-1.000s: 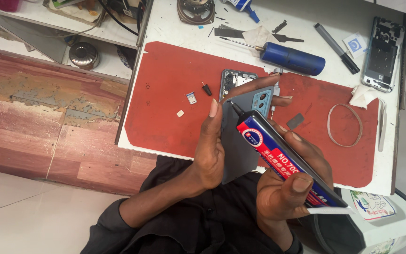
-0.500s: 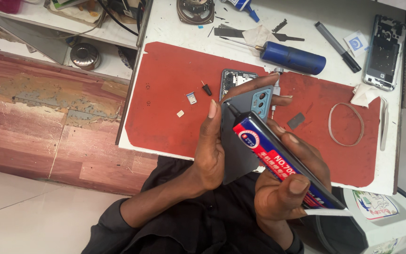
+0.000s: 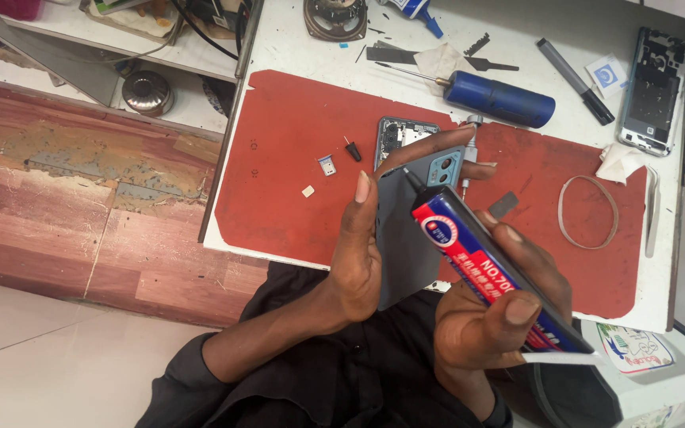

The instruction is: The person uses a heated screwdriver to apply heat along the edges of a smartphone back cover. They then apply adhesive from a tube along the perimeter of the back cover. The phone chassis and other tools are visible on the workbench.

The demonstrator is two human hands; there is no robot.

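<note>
- Far left, a round metal part [image 3: 147, 91] sits on the shelf beside the bench [image 3: 295, 47].
- On the red mat [image 3: 295, 143], a small white-and-blue chip [image 3: 327, 165], a white scrap [image 3: 308, 191] and a black tip [image 3: 352, 149] lie close together.
- The left hand [image 3: 358, 254] is clamped round a grey phone back cover [image 3: 406, 238], held on edge above the mat, camera cutout at the top.
- Behind it an opened phone [image 3: 402, 135] lies flat on the mat.
- The right hand [image 3: 501, 317] grips a glue tube [image 3: 485, 269], red and blue with a round label near the nozzle and white print along the side; its black nozzle touches the cover by the cutout.
- Up top, a blue electric screwdriver [image 3: 501, 99] lies on the bench, with a black pen [image 3: 574, 79] just right of it.
- A pale ring band [image 3: 588, 212] rests on the mat.
- Far right, a phone frame [image 3: 653, 87] lies on the bench, a white sticker with a blue mark [image 3: 606, 75] beside it.
- Bottom right, a printed white card [image 3: 636, 347].
</note>
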